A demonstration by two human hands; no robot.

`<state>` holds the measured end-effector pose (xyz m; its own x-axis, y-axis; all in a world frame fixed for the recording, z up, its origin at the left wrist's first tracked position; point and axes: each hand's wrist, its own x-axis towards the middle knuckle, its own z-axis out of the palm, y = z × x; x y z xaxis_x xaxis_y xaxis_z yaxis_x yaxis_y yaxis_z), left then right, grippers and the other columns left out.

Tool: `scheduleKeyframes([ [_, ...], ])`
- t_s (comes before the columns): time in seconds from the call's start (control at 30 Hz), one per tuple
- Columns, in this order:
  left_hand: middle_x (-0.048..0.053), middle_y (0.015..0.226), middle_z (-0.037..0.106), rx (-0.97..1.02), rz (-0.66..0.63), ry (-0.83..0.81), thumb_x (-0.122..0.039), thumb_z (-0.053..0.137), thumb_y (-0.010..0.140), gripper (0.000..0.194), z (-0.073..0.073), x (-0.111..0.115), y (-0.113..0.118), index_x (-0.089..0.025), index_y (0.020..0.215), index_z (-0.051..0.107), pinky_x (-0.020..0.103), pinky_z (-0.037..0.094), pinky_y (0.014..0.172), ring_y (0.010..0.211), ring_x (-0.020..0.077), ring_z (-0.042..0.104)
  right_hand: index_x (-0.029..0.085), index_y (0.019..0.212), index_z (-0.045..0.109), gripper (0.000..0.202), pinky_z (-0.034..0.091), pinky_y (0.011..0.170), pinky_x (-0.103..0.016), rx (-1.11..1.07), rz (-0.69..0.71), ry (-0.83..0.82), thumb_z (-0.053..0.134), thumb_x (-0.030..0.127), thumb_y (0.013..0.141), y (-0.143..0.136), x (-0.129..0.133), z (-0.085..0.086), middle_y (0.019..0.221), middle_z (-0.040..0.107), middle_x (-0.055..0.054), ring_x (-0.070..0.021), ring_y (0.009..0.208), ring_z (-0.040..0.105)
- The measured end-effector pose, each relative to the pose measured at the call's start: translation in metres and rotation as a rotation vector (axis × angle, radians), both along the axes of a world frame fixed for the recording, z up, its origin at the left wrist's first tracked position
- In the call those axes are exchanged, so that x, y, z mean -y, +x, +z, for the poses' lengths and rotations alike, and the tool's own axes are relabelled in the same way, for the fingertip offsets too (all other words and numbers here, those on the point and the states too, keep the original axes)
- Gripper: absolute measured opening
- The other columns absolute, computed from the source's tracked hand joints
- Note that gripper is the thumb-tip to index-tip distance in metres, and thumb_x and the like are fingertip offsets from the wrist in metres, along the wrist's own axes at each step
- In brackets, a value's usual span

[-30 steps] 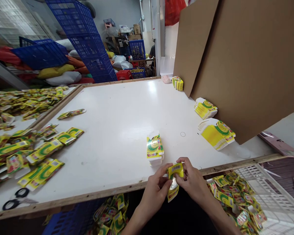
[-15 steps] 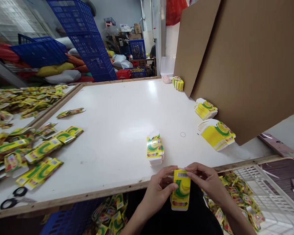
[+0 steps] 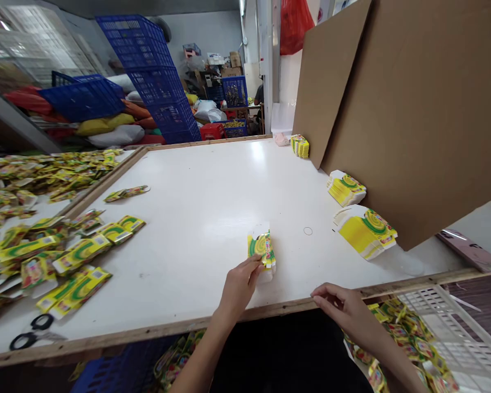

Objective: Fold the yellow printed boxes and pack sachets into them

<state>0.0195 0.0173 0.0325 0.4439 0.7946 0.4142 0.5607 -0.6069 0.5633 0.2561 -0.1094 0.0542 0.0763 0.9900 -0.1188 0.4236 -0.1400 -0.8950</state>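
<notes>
A small stack of flat yellow-and-green printed cartons (image 3: 260, 244) lies on the white table in front of me. My left hand (image 3: 242, 284) reaches over the table edge, and its fingers pinch the near end of the top carton, which looks slightly tilted on the stack. Part of the carton is hidden under the fingertips. My right hand (image 3: 343, 308) hovers by the table's wooden front edge, right of the stack. Its fingers are curled in, thumb close to forefinger, and nothing shows between them.
More carton stacks (image 3: 366, 230) stand at right beside tall cardboard sheets (image 3: 409, 109). Filled yellow packs (image 3: 82, 254) and black-handled scissors (image 3: 33, 332) lie at left. A rubber band (image 3: 307, 231) is on the table (image 3: 188, 218). Below right is a white crate (image 3: 458, 322) of packs.
The yellow carton that both hands held is no longer in them. My left hand has moved forward onto the stack; my right hand stays near the table edge. The view has tilted slightly.
</notes>
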Motion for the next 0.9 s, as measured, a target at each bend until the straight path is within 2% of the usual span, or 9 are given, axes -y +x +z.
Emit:
scheduleKeyframes([
  [0.1,0.009,0.106,0.075,0.069,-0.009,0.114,-0.016,0.049,0.092,0.024,0.005,0.02,0.007,-0.019,0.105,0.07,0.037,0.059,0.087,0.099,0.0231,0.071,0.018,0.082,0.071,0.039,0.043,0.058,-0.027,-0.201,-0.135,0.045,0.054,0.053,0.086,-0.019,-0.016,-0.003,0.07,0.068,-0.003,-0.0166,0.06,0.056],
  [0.2,0.011,0.109,0.074,0.149,-0.262,0.315,-0.007,0.054,0.088,0.03,0.009,0.047,0.017,-0.016,0.116,0.064,0.036,0.057,0.092,0.108,0.0222,0.067,0.016,0.093,0.072,0.045,0.048,0.057,-0.029,-0.442,-0.269,0.05,0.062,0.057,0.08,-0.031,-0.024,-0.008,0.077,0.073,-0.006,-0.0168,0.058,0.058],
  [0.3,0.012,0.112,0.073,0.182,-0.473,0.32,-0.004,0.058,0.085,0.038,0.009,0.069,0.027,-0.014,0.122,0.06,0.035,0.056,0.096,0.114,0.0226,0.064,0.017,0.093,0.072,0.041,0.054,0.068,-0.032,-0.558,-0.378,0.072,0.074,0.052,0.071,-0.033,-0.019,-0.012,0.081,0.075,-0.008,-0.0221,0.072,0.067],
  [0.4,0.012,0.123,0.067,0.387,-0.389,0.102,-0.006,0.059,0.086,0.04,0.007,0.076,0.031,-0.02,0.123,0.06,0.039,0.052,0.1,0.121,0.0243,0.059,0.018,0.093,0.072,0.036,0.056,0.076,-0.035,-0.55,-0.483,0.138,0.075,0.047,0.073,-0.031,-0.008,-0.012,0.088,0.076,-0.009,-0.0251,0.084,0.069],
  [0.5,0.012,0.127,0.065,0.715,-0.175,-0.327,-0.017,0.059,0.088,0.037,0.011,0.07,0.032,-0.023,0.125,0.06,0.041,0.05,0.101,0.119,0.0254,0.06,0.019,0.096,0.071,0.032,0.056,0.076,-0.033,-0.568,-0.473,0.192,0.074,0.043,0.076,-0.033,0.0,-0.01,0.093,0.076,-0.009,-0.024,0.085,0.069],
  [0.57,0.012,0.121,0.068,0.858,-0.189,-0.669,-0.03,0.063,0.087,0.034,0.017,0.064,0.033,-0.022,0.12,0.064,0.043,0.049,0.1,0.115,0.0282,0.062,0.02,0.096,0.07,0.03,0.057,0.075,-0.032,-0.608,-0.42,0.199,0.075,0.041,0.076,-0.038,0.001,-0.008,0.092,0.076,-0.009,-0.0229,0.083,0.07],
  [0.63,0.013,0.117,0.07,0.926,-0.303,-0.917,-0.042,0.069,0.08,0.04,0.024,0.059,0.033,-0.019,0.113,0.069,0.045,0.048,0.1,0.114,0.032,0.062,0.019,0.093,0.07,0.028,0.056,0.075,-0.032,-0.642,-0.36,0.185,0.075,0.041,0.076,-0.044,-0.001,-0.007,0.091,0.076,-0.009,-0.0223,0.082,0.07],
  [0.77,0.014,0.119,0.069,0.967,-0.434,-1.139,-0.046,0.077,0.07,0.051,0.03,0.061,0.032,-0.019,0.113,0.07,0.048,0.045,0.1,0.114,0.0348,0.061,0.019,0.088,0.072,0.027,0.055,0.08,-0.035,-0.673,-0.279,0.159,0.076,0.043,0.075,-0.051,-0.003,-0.005,0.092,0.076,-0.009,-0.024,0.087,0.07],
  [0.9,0.015,0.118,0.069,0.971,-0.466,-1.138,-0.043,0.079,0.069,0.051,0.028,0.065,0.033,-0.018,0.113,0.07,0.046,0.045,0.1,0.113,0.0343,0.061,0.021,0.09,0.073,0.029,0.053,0.086,-0.04,-0.705,-0.237,0.117,0.077,0.044,0.073,-0.052,-0.001,-0.002,0.099,0.076,-0.01,-0.0271,0.096,0.069],
])
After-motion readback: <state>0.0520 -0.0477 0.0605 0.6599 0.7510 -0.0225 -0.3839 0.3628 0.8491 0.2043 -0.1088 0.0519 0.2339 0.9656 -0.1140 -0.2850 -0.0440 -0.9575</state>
